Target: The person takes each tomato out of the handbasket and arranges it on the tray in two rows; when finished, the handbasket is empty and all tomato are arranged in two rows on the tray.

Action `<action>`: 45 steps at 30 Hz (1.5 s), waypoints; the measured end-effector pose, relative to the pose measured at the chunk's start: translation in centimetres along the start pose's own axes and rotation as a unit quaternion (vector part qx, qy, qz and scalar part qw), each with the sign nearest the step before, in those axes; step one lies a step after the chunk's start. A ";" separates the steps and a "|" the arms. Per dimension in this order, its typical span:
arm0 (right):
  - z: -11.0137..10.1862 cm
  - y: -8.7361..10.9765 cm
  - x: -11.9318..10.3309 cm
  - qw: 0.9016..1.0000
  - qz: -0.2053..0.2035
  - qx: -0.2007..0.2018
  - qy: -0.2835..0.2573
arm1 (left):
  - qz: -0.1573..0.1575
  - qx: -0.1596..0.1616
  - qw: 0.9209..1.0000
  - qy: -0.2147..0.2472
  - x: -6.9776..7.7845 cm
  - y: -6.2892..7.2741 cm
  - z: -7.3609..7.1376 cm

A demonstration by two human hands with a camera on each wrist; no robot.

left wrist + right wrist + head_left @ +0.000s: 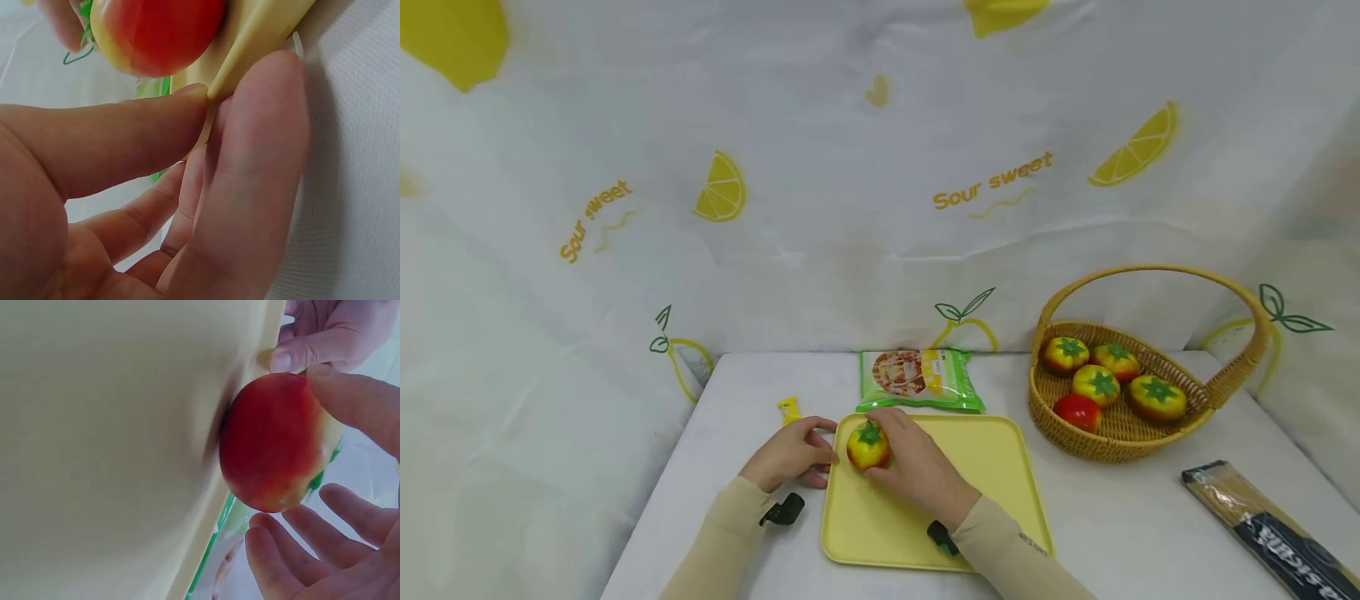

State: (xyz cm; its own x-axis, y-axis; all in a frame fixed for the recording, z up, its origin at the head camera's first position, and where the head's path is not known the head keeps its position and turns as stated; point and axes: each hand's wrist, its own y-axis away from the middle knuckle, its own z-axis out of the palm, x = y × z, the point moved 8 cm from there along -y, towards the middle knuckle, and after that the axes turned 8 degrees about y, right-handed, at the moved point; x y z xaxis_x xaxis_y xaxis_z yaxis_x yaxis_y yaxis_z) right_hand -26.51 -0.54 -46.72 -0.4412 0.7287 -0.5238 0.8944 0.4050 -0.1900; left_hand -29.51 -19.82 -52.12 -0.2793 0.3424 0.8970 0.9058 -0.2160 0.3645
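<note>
A yellow-and-red toy tomato (867, 446) with a green leafy top sits at the upper left corner of the pale yellow tray (940, 533). My right hand (917, 467) holds it from the right, thumb near one side and fingers around the other; in the right wrist view the tomato (275, 440) shows its red underside close over the tray. With thumb and fingers, my left hand (797, 454) pinches the tray's left rim. The left wrist view shows the thumb (156, 128) on the rim and fingers beneath its outer side.
A wicker basket (1093, 450) with a tall handle stands at the right, several toy tomatoes inside. Behind the tray lies a green food packet (917, 379). A small yellow packet (788, 409) lies beyond my left hand, and a long black-and-clear package (1262, 525) at the right front.
</note>
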 end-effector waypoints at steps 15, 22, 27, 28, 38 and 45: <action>-10.1 4.4 6.3 0.993 0.067 0.081 0.062 | -0.016 0.000 1.000 -0.003 -0.4 -0.4 -0.4; -16.0 7.8 11.6 0.982 0.106 0.132 0.089 | -0.020 0.007 1.000 -0.006 -0.7 -0.5 -0.8; -18.7 9.9 14.7 0.973 0.159 0.131 0.106 | -0.016 0.006 1.000 -0.004 -0.7 -0.6 -0.7; -19.0 10.2 15.2 0.972 0.169 0.126 0.105 | -0.015 0.006 1.000 -0.002 -0.6 -0.6 -0.6; -19.7 11.1 18.6 0.968 0.219 0.081 0.097 | -0.028 -0.001 1.000 0.009 -1.3 -0.8 -0.6; -19.8 11.4 20.1 0.962 0.249 0.052 0.099 | -0.024 -0.007 1.000 0.014 -0.9 -0.7 -0.6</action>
State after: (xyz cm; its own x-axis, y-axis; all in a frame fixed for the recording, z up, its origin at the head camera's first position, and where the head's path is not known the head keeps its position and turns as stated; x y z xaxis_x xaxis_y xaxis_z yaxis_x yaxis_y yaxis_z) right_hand -26.67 29.71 -42.94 0.0480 0.9130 -0.4050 0.9964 -0.0720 -0.0442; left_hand -30.10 -20.50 -53.08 -0.3314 0.3268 0.8851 0.8866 -0.2131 0.4106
